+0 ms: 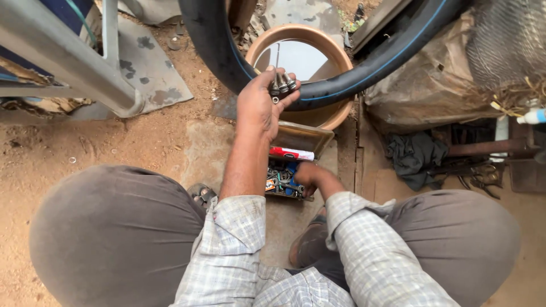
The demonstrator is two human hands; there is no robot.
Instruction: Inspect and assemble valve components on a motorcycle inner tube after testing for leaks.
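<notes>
Several small metal valve stems [282, 85] stand bunched in the left hand [259, 108], its fingers [267, 77] curled round them, their long axes pointing up toward the black rubber tube [364, 71] over the water basin [341, 57]. Lower right, the right hand [307, 175] digs into the open tool box [301, 139] on the ground, fingers hidden among blue and orange packets beside a red-and-white tube [291, 153]; whether they grip anything, I cannot tell.

Soft even daylight, faint shadows, sharp focus, wide-angle edge bending
</notes>
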